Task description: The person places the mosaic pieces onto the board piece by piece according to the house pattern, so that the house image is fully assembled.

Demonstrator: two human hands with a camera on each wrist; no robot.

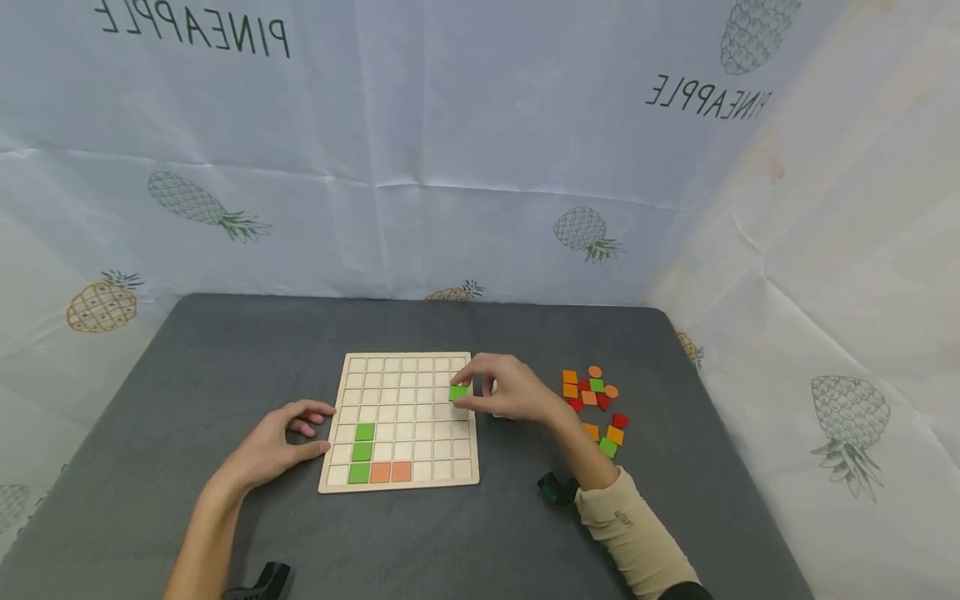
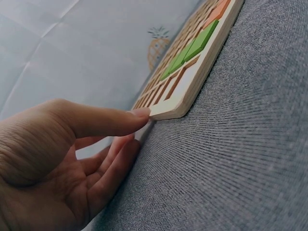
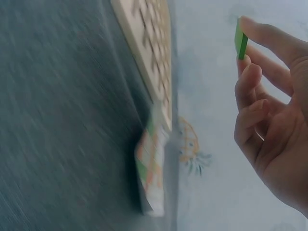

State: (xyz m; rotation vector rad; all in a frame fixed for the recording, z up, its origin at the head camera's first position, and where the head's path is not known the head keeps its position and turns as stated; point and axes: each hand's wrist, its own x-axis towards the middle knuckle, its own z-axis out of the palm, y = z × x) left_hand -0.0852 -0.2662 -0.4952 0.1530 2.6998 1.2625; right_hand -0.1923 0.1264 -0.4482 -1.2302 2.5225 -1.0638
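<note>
A wooden grid board [image 1: 408,353] lies flat on the grey table. Three green square tiles [image 1: 362,451] stand in a column in its cells, with two orange square tiles [image 1: 391,472] beside the lowest one. Above the board's right side my right hand [image 1: 513,387] pinches a green square tile [image 3: 241,38] between thumb and fingertip. My left hand [image 1: 262,450] rests by the board's left edge, its thumb [image 2: 110,120] touching the rim near a corner and its fingers loosely bent. Mostly hidden under the right hand is a patterned card [image 3: 153,168], blurred in the right wrist view.
Loose orange, red and green pieces [image 1: 589,398], square, round and other shapes, lie on the table [image 1: 420,550] right of the board. A dark object [image 1: 555,489] sits beside the right forearm, and a black one [image 1: 266,581] near the left forearm. A pineapple-print cloth [image 1: 450,150] hangs behind.
</note>
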